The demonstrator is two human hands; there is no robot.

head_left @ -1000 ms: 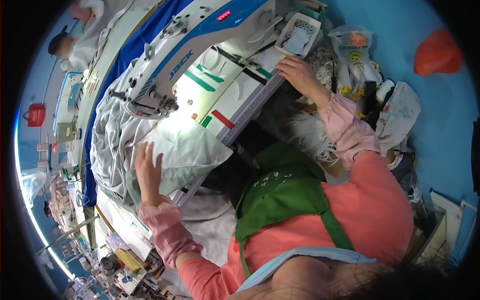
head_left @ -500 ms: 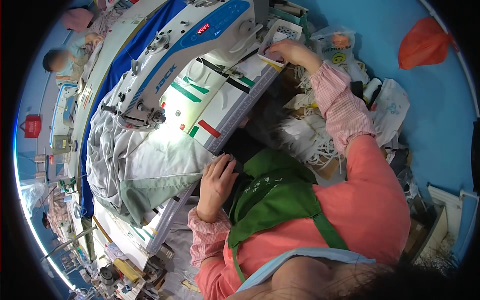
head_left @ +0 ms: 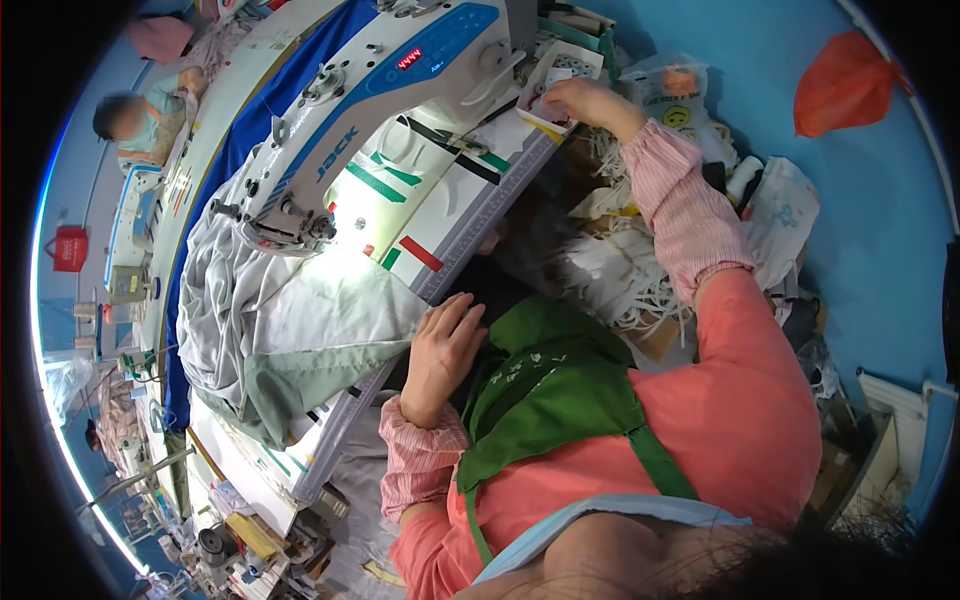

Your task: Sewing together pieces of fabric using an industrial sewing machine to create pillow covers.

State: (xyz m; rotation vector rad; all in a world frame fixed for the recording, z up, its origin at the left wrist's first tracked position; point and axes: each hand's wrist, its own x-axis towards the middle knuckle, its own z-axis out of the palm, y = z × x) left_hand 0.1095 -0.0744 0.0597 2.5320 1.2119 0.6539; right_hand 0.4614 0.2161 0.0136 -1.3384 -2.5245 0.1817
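The right hand [head_left: 575, 98] is reaching up to twelve o'clock, fingers curling into a small white tray [head_left: 562, 72] beside the sewing machine [head_left: 370, 110]; whether it is pinching anything there, I cannot tell. The left hand [head_left: 443, 352] is resting loosely open, palm down, on the near edge of the sewing table [head_left: 470, 215], touching the table rim and holding nothing. At its nine o'clock, the grey-green fabric [head_left: 270, 330] is lying bunched and creased under the needle area, pale grey on top and green at the lower fold, with much of it hanging over the far side. With neither hand pinning it, that overhanging weight could be dragging the cloth off its line under the presser foot. The stretched right arm could also be knocking the tray off its perch.
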